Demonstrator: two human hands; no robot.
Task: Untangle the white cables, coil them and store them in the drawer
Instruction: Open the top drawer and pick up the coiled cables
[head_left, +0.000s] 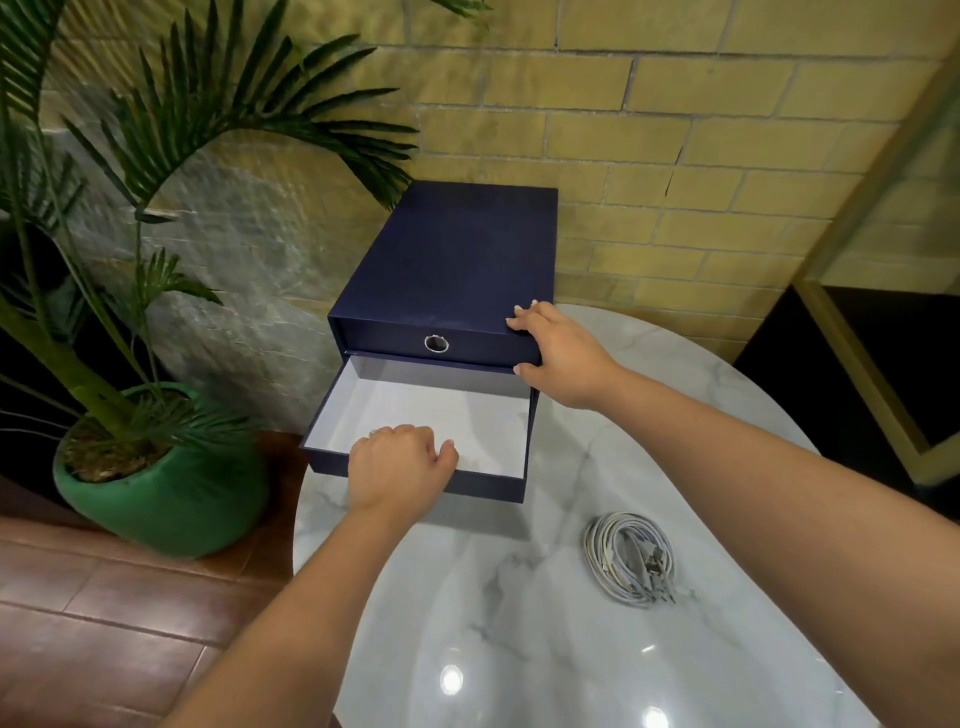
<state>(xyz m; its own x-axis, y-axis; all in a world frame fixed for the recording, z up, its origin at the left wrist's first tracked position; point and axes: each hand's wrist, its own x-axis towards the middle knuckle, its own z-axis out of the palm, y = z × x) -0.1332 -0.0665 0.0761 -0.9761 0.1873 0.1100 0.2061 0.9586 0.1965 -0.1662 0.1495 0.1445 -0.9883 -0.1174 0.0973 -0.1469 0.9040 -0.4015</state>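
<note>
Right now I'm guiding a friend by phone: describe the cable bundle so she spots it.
On the white marble table, look in front of the navy drawer box, toward the right. The coiled white cables lie flat there: a pale ring of thin cords, the only loose thing on it.

Round white marble table (519, 649), grey-veined and glossy, with bright light spots on the near part. Left of table, on brown wood floor (93, 613), green glazed pot (171, 499), just beside table's edge. From pot, palm (171, 130) with long dark-green fronds, arching up and over toward table's far side. Behind table, yellow brick wall (675, 130). Behind and left of table, rough grey stone panel (249, 270), partly hidden by fronds. Right of table, slanted gold frame (862, 379) around dark pane (893, 353).
</note>
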